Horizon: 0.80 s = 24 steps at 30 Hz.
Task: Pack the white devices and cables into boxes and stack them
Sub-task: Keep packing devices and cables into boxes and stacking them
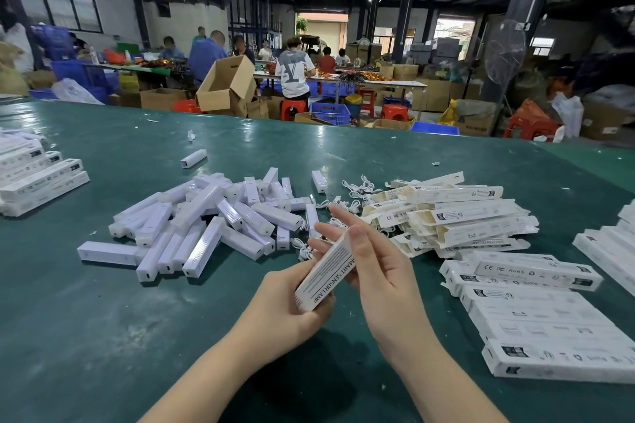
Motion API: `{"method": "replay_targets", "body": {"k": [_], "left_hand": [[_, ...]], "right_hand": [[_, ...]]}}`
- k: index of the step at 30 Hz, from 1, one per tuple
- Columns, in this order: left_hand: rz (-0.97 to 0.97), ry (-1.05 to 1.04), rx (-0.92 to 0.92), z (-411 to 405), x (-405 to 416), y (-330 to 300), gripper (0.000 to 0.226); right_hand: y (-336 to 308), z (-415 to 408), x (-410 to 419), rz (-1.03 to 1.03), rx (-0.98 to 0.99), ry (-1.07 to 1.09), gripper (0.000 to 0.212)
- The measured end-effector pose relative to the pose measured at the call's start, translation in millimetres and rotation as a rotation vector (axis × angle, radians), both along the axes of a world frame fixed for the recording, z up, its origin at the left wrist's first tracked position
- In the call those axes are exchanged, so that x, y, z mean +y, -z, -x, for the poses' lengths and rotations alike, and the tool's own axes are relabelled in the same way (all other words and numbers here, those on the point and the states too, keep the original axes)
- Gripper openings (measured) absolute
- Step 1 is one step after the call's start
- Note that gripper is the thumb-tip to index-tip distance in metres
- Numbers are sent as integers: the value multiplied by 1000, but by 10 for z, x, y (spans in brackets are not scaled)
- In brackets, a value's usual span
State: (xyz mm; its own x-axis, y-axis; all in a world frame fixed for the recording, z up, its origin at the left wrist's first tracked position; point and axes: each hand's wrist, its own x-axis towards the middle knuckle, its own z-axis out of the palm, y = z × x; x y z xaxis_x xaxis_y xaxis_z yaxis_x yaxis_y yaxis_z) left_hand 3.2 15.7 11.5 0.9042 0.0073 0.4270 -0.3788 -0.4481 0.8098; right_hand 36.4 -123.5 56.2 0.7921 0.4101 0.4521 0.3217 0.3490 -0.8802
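Left hand (pixel 292 299) is gripping the lower end of a box (pixel 326 273) above the table (pixel 103 336). Right hand (pixel 374 268) is bracing its upper end, fingers (pixel 338 213) straight, likely closing the flap. Loose white devices (pixel 206 216) are lying heaped beyond.

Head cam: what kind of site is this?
Likely a factory packing floor: a green table heaped with white devices and flat boxes, workers at benches behind, cartons stacked around.
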Motion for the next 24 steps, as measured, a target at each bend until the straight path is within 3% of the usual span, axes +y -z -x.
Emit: {"method": "replay_targets", "body": {"k": [15,19,24], "left_hand": [[30,8,26,-22,29,29,9],[55,-2,44,-42,23,27,4],[119,22,92,-45,0,12,24]], "right_hand": [[-8,-74,-51,80,-68,-70,34],[28,-60,-53,186,-217,0,30],[97,-135,-80,320,-403,112,38]]}}
